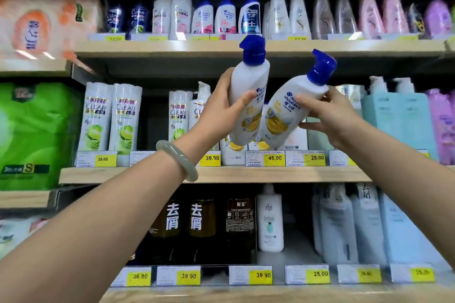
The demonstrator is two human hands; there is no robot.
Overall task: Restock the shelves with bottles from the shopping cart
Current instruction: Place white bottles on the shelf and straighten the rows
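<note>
Left hand (221,110) curled round the left bottle (248,86) – thumb across the front label, fingers behind – holding it nearly upright, blue pump cap level with the edge of the upper shelf (172,48). Right hand (330,115) gripping the right bottle (288,106) by its upper body, thumb on the front, fingers curled beneath, bottle tilted with its blue cap pointing up and to the right. Both bottles white with lemon labels, held in the air in front of the middle shelf (147,174), lower ends close together above the 45.00 price tag (274,158); touching or not, impossible to tell. Behind them on that shelf, more lemon-label bottles (234,152). Further left, green-label Clear bottles (110,118); to the right, pale blue pump bottles (394,118). Pale green bangle (179,160) on the left wrist
</note>
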